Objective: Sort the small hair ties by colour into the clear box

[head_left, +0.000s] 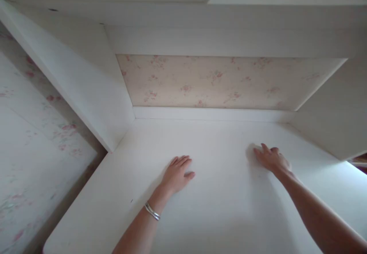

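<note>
- Left hand (177, 174) lies flat on the white bench (229, 215) — fingers spread, holding nothing.
- Right hand (271, 159) presses palm-down, well apart — fingers loosely open, empty.
- Silver bracelet (151, 211) circles the left wrist.

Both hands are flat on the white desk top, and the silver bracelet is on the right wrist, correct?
Not quite. The head view shows the bracelet on the left wrist, not the right. Both the left hand and right hand do rest on the white desk top.
</note>
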`<state>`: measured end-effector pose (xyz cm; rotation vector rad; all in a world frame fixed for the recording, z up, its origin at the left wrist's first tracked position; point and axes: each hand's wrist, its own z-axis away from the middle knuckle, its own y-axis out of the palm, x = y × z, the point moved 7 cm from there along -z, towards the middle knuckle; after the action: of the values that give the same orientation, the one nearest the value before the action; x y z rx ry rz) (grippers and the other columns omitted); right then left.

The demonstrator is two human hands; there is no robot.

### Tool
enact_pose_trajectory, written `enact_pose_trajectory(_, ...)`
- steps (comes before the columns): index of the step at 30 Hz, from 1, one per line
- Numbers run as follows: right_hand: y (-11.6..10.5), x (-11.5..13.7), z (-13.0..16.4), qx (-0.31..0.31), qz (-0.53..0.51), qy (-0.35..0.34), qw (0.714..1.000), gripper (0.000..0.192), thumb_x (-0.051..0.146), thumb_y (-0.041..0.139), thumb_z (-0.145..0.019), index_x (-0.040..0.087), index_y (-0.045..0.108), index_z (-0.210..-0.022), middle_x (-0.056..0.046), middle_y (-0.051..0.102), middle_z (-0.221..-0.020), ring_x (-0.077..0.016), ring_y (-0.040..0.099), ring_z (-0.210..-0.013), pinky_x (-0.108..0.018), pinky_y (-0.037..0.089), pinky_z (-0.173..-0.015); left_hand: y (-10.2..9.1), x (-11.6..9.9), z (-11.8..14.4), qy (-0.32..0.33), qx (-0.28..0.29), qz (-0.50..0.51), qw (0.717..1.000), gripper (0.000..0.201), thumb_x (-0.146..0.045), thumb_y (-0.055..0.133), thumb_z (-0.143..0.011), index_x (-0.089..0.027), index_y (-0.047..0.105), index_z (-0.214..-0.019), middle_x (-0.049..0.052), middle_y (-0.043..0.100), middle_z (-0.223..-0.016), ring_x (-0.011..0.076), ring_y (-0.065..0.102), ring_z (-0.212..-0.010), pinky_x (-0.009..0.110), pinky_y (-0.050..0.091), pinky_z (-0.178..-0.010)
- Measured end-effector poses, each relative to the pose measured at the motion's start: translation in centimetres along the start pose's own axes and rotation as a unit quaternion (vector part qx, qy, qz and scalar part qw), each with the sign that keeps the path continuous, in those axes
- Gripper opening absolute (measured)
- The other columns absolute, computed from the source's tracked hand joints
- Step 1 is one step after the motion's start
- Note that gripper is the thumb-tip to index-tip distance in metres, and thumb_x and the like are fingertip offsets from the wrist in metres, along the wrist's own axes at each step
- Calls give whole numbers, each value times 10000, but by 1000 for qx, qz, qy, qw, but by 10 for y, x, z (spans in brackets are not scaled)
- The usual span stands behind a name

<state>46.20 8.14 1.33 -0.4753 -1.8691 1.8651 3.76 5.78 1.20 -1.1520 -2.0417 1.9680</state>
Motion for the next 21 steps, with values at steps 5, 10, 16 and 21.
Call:
enact_pose_trajectory(5,-11,47,16,-6,-48,-79,996,567,553,276,-881,252,449,-1330,-167,495,-1190,-323,546,-1064,-474,436,-836,-5,0,-2,-8,-26,36,999,492,-432,516,-849,-251,457,-1303,42,485,-1358,197,410,-1264,404,229,-1112)
enact_pose_trajectory(10,-22,137,84,-40,-223,-192,955,494,514,299,-899,243,555,-1221,-98,529,-1216,-227,575,-1018,-361,433,-897,-14,5,-4,-52,-87,188,977,461,-456,504,-853,-223,508,-1251,69,521,-1303,205,453,-1218,387,322,-1071)
enact_pose_trajectory(16,-19,230,172,37,-409,-283,867,433,490,347,-905,251,564,-1194,-73,554,-1205,-171,625,-861,-324,468,-832,1,8,-4,-134,-49,481,865,603,-481,554,-821,-222,377,-1336,153,422,-1349,217,556,-1055,355,504,-824)
enact_pose_trajectory(21,-9,243,189,48,-465,-303,830,419,450,336,-921,254,562,-1213,-71,541,-1224,-205,571,-1034,-330,450,-896,9,3,-3,-157,6,594,789,784,-428,625,-786,-239,201,-1418,169,440,-1289,216,572,-1003,366,514,-782)
